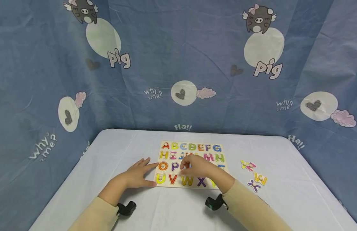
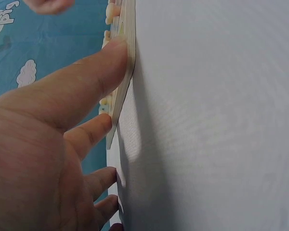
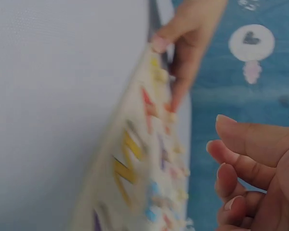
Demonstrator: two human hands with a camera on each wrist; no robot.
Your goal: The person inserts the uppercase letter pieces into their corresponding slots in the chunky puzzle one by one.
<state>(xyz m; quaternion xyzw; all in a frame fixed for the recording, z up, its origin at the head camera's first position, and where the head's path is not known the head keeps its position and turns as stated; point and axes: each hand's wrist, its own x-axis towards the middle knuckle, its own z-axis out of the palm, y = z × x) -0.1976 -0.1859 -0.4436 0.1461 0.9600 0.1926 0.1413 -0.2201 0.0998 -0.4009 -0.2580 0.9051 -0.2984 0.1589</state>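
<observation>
A wooden alphabet puzzle board [image 1: 179,183] lies on the table, with knobbed letter pieces in its upper rows. My left hand [image 1: 135,176] is at its left edge, fingers spread; in the left wrist view the thumb [image 2: 94,72] touches the board's side. Over the lower middle of the board is my right hand [image 1: 197,165], fingers loosely bent. Nothing shows between its thumb and fingertips in the right wrist view. Below it, the yellow W slot [image 3: 125,168] shows flat, without a knob. The right hand and forearm hide part of the third row.
Right of the board lie loose letters: a yellow Y [image 1: 243,164], a pink Z [image 1: 250,166], a yellow W [image 1: 260,178] and a purple X [image 1: 254,185]. A white cloth covers the table [image 1: 167,211]. Behind it hangs a blue printed curtain [image 1: 155,115].
</observation>
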